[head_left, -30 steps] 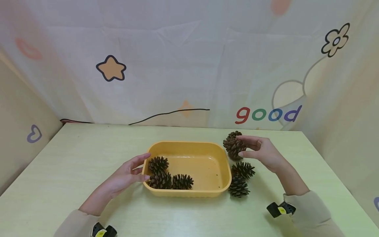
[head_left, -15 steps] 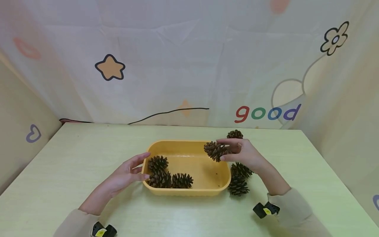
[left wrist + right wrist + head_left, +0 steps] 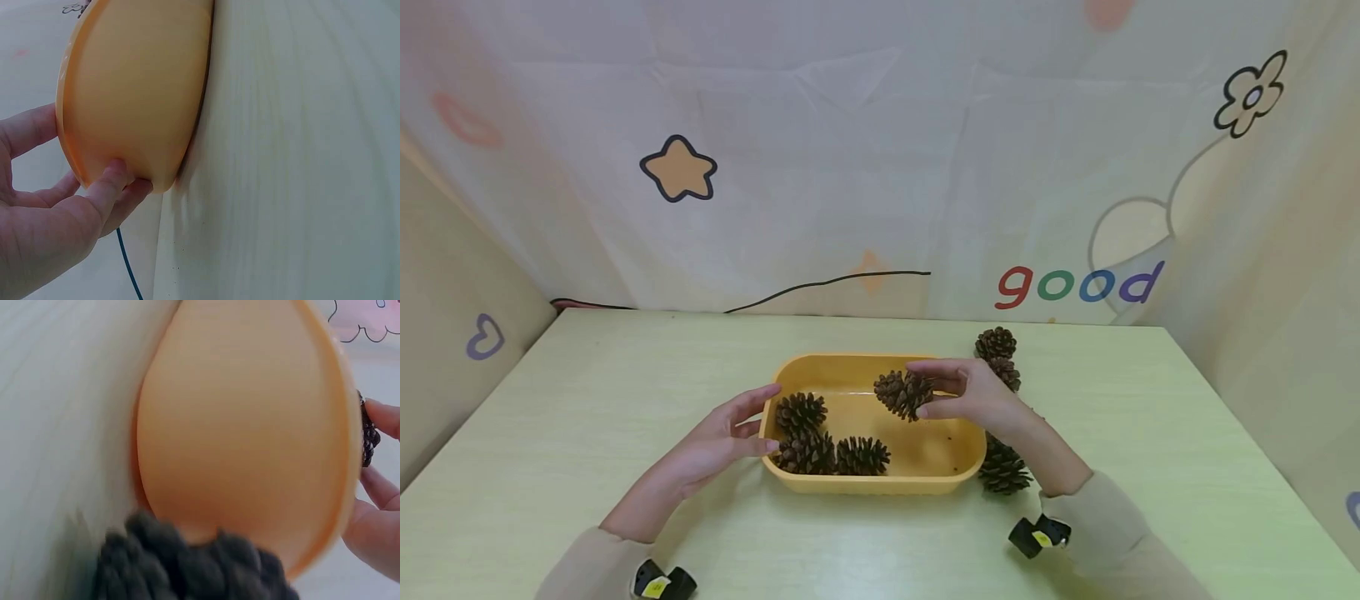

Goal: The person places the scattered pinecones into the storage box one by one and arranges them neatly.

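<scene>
Head view: held pinecone (image 3: 901, 395), brown, rough-scaled.

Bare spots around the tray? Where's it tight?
Free: table left of left hand; table before tray, between sleeves.

Crowded: tray's left part, three pinecones; above its middle, pinecone in right hand; outside its right wall, more pinecones.

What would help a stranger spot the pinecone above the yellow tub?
Look for the pale table, then the yellow tub on it. Above the tub is the person's right hand, gripping your pinecone. Unlike the three pinecones in the tub and others beside it, this is held.
</scene>
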A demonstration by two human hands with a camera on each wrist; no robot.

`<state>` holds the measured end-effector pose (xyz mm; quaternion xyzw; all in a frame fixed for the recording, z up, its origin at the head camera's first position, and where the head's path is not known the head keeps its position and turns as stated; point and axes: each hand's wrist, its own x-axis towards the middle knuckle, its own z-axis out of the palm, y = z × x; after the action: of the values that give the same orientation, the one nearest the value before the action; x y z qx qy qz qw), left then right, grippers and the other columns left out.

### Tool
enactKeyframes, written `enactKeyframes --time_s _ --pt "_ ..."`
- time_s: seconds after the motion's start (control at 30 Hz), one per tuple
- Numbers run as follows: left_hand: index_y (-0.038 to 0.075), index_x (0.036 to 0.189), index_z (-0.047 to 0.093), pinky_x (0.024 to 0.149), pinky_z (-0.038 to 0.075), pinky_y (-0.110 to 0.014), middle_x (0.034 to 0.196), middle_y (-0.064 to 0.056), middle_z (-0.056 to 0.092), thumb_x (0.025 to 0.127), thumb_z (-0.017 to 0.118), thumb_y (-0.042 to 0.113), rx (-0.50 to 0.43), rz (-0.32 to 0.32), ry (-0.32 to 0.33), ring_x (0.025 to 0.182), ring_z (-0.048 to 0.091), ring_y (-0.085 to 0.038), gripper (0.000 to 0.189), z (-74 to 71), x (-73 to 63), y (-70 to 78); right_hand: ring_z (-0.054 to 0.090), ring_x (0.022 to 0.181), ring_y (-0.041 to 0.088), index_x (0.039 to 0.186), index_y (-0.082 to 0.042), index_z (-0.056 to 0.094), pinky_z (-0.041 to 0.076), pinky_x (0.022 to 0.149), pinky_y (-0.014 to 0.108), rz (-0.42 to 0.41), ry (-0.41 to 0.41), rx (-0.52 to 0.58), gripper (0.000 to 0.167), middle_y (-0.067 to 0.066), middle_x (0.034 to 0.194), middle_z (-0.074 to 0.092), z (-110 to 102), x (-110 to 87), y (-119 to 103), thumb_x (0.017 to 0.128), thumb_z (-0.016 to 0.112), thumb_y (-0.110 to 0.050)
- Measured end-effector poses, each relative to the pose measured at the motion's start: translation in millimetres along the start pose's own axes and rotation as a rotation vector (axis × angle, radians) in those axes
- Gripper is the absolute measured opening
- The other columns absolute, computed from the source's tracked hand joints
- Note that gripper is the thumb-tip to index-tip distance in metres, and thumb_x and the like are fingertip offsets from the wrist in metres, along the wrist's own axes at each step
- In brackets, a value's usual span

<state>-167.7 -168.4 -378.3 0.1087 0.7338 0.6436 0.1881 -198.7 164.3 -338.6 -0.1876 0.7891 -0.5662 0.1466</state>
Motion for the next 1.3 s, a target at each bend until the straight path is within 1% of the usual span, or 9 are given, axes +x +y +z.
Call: enactKeyframes --time_s 0.17,0.27,0.5,0.6,0.73,0.83,0.93,1.07,1.3 --pt "0.005 0.144 0.022 0.097 0.039 -0.043 0.145 -0.023 0.02 0.08 0.065 0.002 0.003 -0.004 0.002 0.126 0.032 -0.042 0.077 -0.1 -0.6 1.1 0.05 0.115 0.03 0.127 0.001 0.051 0.044 0.093 0.038 0.011 -0.021 0.018 0.056 0.017 0.133 0.047 12.4 7.3 -0.6 0.076 0.071 -0.006" --pt "0.005 0.144 0.022 0.097 0.039 -0.044 0.145 -0.023 0.02 0.081 0.065 0.002 0.004 -0.008 0.006 0.126 0.032 -0.042 0.076 -0.3 -0.9 1.4 0.052 0.114 0.029 0.128 0.001 0.05 0.045 0.091 0.037 0.023 -0.026 0.039 0.056 0.016 0.133 0.047 20.1 12.2 0.1 0.075 0.07 -0.004" --pt "0.005 0.144 0.023 0.097 0.039 -0.044 0.145 -0.023 0.02 0.081 0.065 0.002 0.006 -0.011 0.009 0.127 0.031 -0.043 0.076 -0.7 -1.7 1.5 0.054 0.11 0.03 0.125 0.004 0.052 0.048 0.086 0.034 0.033 0.008 0.068 0.056 0.018 0.13 0.05 35.9 21.2 2.9 0.072 0.07 0.002" --pt "0.006 0.144 0.023 0.097 0.039 -0.044 0.145 -0.023 0.021 0.08 0.065 0.003 0.007 -0.01 0.009 0.127 0.031 -0.043 0.076 -0.9 -1.7 1.2 0.055 0.108 0.03 0.125 0.004 0.052 0.048 0.086 0.034 0.047 0.008 0.041 0.056 0.019 0.129 0.05 40.9 24.8 5.3 0.072 0.07 0.003" --pt "0.006 0.144 0.023 0.097 0.038 -0.045 0.145 -0.023 0.021 0.08 0.066 0.004 0.011 -0.012 0.009 0.127 0.031 -0.042 0.077 -0.8 -1.2 0.8 0.053 0.112 0.028 0.125 0.002 0.053 0.047 0.088 0.033 0.072 0.016 -0.015 0.055 0.016 0.131 0.05 46.3 28.0 7.3 0.072 0.069 0.004" --pt "0.007 0.144 0.023 0.098 0.037 -0.045 0.145 -0.022 0.021 0.08 0.066 0.004 0.008 -0.019 0.012 0.127 0.031 -0.042 0.076 -0.4 -1.0 0.5 0.048 0.118 0.029 0.125 0.001 0.053 0.044 0.092 0.034 0.083 0.022 -0.024 0.055 0.015 0.132 0.049 50.2 29.9 7.7 0.073 0.067 0.007" --pt "0.007 0.144 0.023 0.098 0.037 -0.046 0.145 -0.022 0.021 0.08 0.066 0.003 0.009 -0.019 0.011 0.127 0.031 -0.042 0.076 -0.2 -1.1 0.9 0.044 0.122 0.032 0.125 0.002 0.053 0.044 0.092 0.034 0.092 0.028 -0.019 0.054 0.017 0.133 0.047 53.8 31.8 8.1 0.073 0.064 0.01" --pt "0.006 0.144 0.023 0.099 0.036 -0.047 0.145 -0.023 0.021 0.081 0.065 0.004 0.014 -0.009 0.007 0.127 0.031 -0.043 0.076 0.1 -1.4 2.2 0.045 0.121 0.033 0.124 0.002 0.053 0.047 0.089 0.033 0.114 0.044 -0.037 0.053 0.017 0.132 0.048 57.3 33.4 9.2 0.073 0.063 0.012" --pt "0.006 0.144 0.023 0.099 0.037 -0.046 0.145 -0.023 0.02 0.081 0.065 0.004 0.013 -0.006 0.003 0.127 0.031 -0.042 0.076 -0.1 -0.7 2.2 0.048 0.116 0.032 0.124 -0.001 0.054 0.049 0.084 0.033 0.156 0.043 -0.059 0.056 0.014 0.131 0.05 60.7 35.7 14.5 0.071 0.063 0.013"
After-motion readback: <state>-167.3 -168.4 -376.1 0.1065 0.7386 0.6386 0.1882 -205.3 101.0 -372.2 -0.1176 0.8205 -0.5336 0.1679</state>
